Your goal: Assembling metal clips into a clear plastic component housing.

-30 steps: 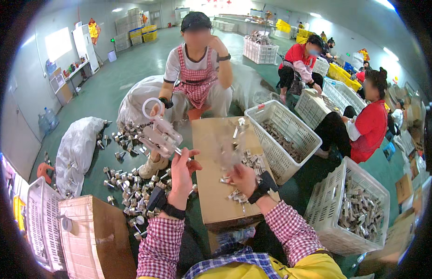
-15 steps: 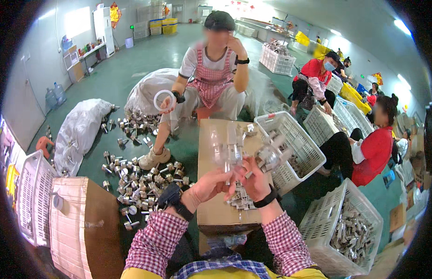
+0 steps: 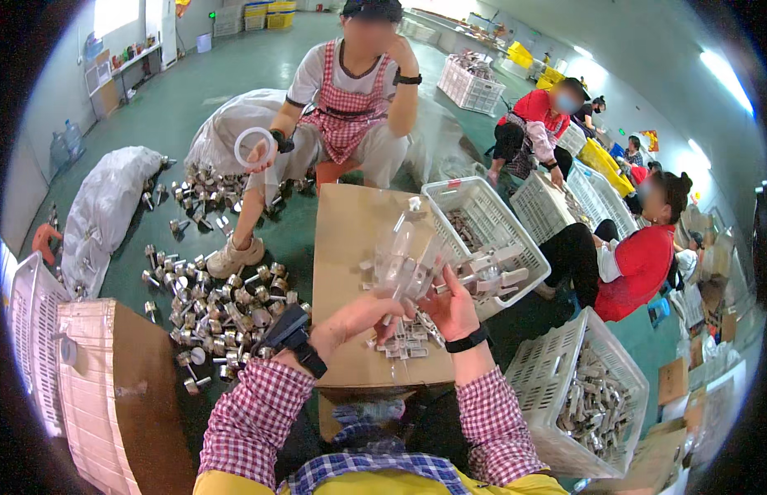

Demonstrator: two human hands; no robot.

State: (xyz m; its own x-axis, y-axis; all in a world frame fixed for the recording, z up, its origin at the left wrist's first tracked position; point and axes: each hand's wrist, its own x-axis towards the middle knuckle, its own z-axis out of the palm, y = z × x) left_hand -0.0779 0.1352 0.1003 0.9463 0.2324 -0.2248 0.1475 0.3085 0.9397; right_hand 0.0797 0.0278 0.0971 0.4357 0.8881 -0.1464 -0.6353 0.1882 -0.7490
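Observation:
Over the cardboard-topped table, my left hand [image 3: 375, 317] is closed, its fingers bent around a blurred, see-through silvery part [image 3: 410, 262] that rises above them. Close beside it, my right hand [image 3: 451, 312] is closed on a shiny metal fitting [image 3: 495, 275] with several flat prongs pointing right. Motion smears both parts, and I cannot tell whether they touch. Below my hands, small metal pieces [image 3: 407, 340] lie in a loose pile on the cardboard [image 3: 342, 247].
A person [image 3: 350, 99] sits opposite, holding a white ring [image 3: 256, 149]. Metal knobs with stems [image 3: 227, 305] cover the floor at left. White crates [image 3: 515, 239] stand at right, one [image 3: 557, 388] full of metal parts. A cardboard box [image 3: 111, 388] is at lower left.
The view has swung, so the surroundings sit further left and higher. My hands have turned the metal parts, and the pronged fitting now points more to the right.

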